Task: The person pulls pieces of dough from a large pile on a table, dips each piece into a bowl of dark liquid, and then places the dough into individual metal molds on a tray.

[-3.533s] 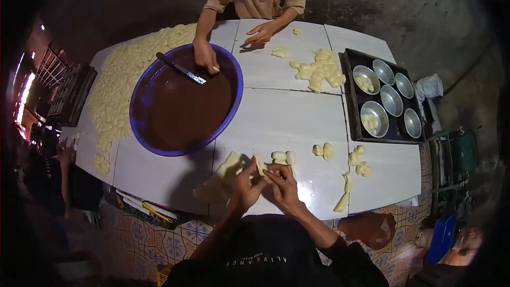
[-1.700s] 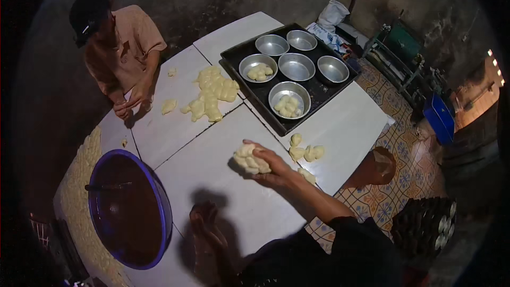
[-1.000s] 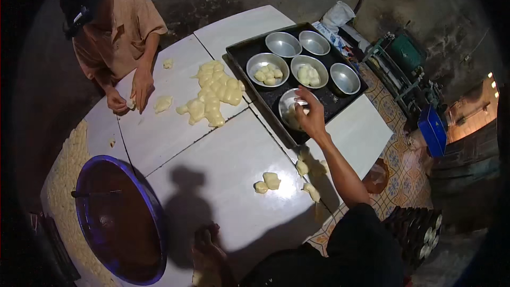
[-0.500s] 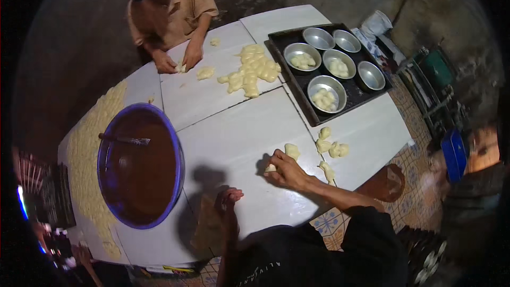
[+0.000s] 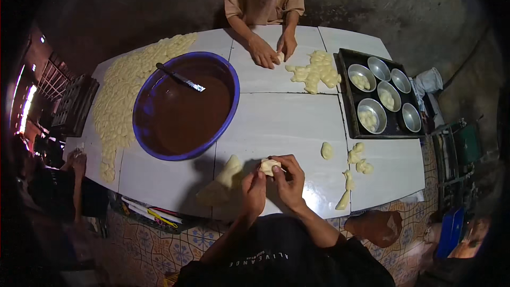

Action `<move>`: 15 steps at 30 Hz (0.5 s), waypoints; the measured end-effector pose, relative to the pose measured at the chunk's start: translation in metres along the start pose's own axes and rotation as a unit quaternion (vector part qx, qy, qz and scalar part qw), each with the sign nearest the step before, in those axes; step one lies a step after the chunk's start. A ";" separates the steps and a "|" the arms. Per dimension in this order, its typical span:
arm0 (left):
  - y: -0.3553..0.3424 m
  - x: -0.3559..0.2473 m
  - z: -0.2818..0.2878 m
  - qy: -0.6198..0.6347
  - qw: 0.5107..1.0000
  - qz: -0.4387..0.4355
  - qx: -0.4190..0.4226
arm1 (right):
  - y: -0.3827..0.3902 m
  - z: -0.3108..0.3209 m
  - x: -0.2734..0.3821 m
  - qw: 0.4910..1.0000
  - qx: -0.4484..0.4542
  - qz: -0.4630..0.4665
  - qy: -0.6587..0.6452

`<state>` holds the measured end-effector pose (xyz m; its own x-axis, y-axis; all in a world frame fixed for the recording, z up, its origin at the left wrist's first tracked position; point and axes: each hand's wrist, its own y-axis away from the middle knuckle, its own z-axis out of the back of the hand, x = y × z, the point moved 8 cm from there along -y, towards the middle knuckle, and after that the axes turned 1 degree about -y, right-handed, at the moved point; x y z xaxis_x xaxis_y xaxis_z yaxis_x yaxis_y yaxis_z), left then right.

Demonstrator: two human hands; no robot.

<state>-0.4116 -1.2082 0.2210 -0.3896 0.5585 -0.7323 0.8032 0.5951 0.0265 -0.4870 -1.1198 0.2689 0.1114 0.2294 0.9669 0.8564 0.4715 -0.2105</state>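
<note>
A pale piece of dough [image 5: 270, 166] is held up between my two hands, over the near side of the white table. My left hand [image 5: 255, 190] is closed, its fingertips pinching the lower left of the dough. From the other side my right hand [image 5: 289, 182] curls round it, thumb pressed on the front. To the left of my hands a larger slab of dough [image 5: 229, 174] lies partly in shadow. A single dough lump [image 5: 326, 151] rests to the right, with several small lumps [image 5: 357, 153] and a long strip of dough [image 5: 346, 188] farther right.
A blue-rimmed tub [image 5: 186, 155] of brown liquid, a brush-like tool [image 5: 180, 78] across it, stands left. Many dough pieces [image 5: 114, 101] cover the table's left end. Opposite, a co-worker's hands [image 5: 273, 53] handle dough beside a dough cluster [image 5: 317, 72]. A black tray [image 5: 366, 134] holds round tins [image 5: 372, 116].
The view has swung left. My right hand has lifted the dough off the table, and my left hand, free before, has come up to grip it too.
</note>
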 end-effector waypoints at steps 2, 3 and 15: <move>0.000 -0.008 -0.004 -0.109 0.994 -0.022 -0.010 | 0.001 0.002 -0.007 0.999 0.015 0.017 0.048; 0.000 -0.012 -0.004 -0.217 0.975 -0.043 -0.020 | 0.002 0.003 -0.008 0.994 0.031 0.033 0.095; 0.010 0.009 -0.006 0.249 0.935 0.251 -0.020 | -0.013 -0.034 -0.026 0.965 0.246 -0.051 -0.077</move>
<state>-0.4098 -1.1939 0.2192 -0.1369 0.9672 -0.2139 0.9275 0.2009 0.3152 -0.4839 -1.1603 0.2516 -0.0699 0.2667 0.9612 0.5114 0.8369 -0.1950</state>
